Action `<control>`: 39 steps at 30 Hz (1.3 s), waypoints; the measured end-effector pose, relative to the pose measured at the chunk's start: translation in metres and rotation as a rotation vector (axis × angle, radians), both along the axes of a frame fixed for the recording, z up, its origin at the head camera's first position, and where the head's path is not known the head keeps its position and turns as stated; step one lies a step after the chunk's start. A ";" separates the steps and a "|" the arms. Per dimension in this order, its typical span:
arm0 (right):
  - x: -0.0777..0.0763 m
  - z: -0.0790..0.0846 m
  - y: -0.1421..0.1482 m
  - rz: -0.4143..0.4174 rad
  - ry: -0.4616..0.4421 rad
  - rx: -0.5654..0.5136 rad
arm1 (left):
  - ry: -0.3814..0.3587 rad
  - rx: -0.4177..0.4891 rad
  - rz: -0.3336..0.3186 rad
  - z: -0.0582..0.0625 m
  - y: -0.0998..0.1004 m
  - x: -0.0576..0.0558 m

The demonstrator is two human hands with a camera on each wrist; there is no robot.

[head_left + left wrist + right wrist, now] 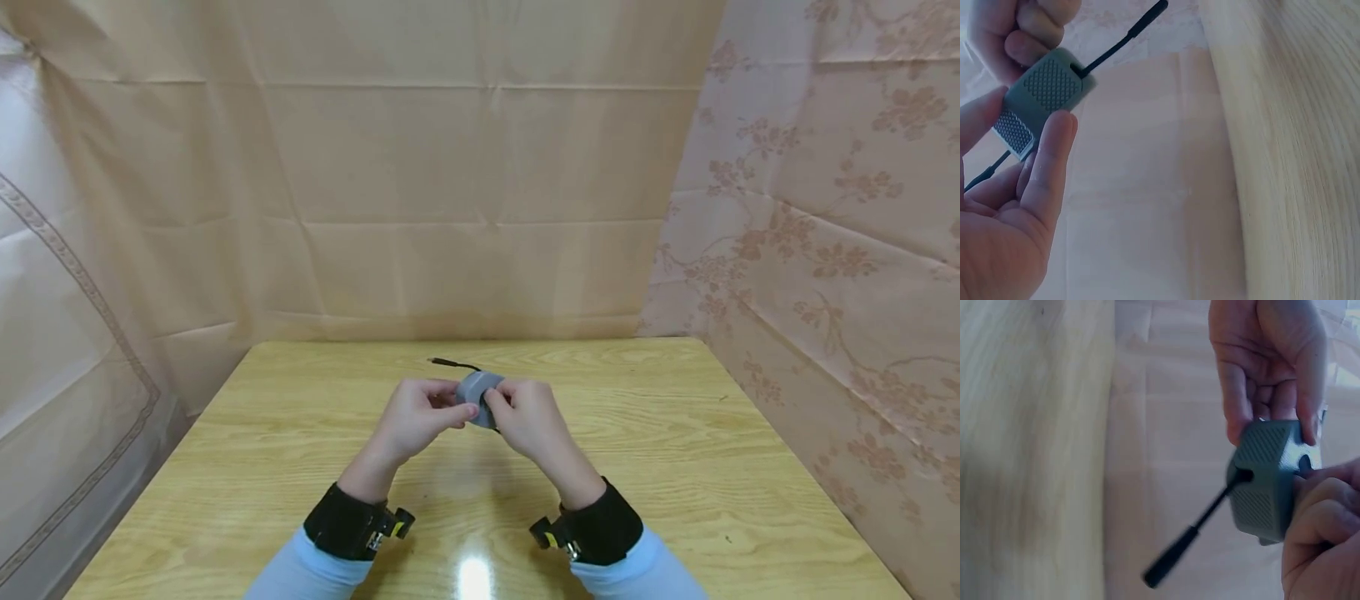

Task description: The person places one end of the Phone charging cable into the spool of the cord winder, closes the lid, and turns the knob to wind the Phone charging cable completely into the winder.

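A grey cable winder (476,387), a rounded case with textured sides, is held up between both hands above the table. Black cable comes out of a slot in one side and ends in a plug (1171,557); another cable end (986,175) pokes out of the opposite side. My left hand (418,414) grips the winder's left side between thumb and fingertips. On the other side my right hand (538,423) pinches it, thumb against the face and the remaining fingers curled. In the right wrist view, part of the case is hidden behind the right fingers (1329,509).
The wooden table (675,467) stretches below and around the hands. A beige cloth (450,208) hangs behind its far edge, with a flowered cloth (840,250) on the right and a white cloth (60,358) on the left. Both wrists wear black camera bands (606,527).
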State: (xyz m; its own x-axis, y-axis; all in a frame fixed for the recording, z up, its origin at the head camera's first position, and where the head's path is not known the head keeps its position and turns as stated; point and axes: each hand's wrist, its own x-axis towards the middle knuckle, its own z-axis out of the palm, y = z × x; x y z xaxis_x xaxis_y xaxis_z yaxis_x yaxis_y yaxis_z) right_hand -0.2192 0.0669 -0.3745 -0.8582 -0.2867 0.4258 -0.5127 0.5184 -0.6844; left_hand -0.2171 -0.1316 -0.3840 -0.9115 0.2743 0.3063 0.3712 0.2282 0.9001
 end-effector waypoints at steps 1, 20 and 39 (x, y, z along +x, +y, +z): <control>-0.001 -0.002 -0.001 -0.006 -0.058 -0.064 | 0.012 -0.004 0.013 0.000 0.001 0.000; -0.002 -0.008 -0.014 0.141 -0.828 -1.147 | 0.419 -0.019 0.217 -0.006 0.020 0.005; 0.000 -0.002 0.000 0.269 -0.817 -0.963 | 0.091 0.135 0.179 -0.004 0.000 -0.005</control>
State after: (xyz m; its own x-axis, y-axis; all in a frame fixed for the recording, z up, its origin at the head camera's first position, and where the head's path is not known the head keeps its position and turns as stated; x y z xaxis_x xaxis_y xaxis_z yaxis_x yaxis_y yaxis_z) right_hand -0.2188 0.0667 -0.3769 -0.9298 -0.3628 -0.0619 0.2189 -0.4101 -0.8854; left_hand -0.2224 -0.1313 -0.3882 -0.9091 0.0614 0.4121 0.4162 0.1773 0.8918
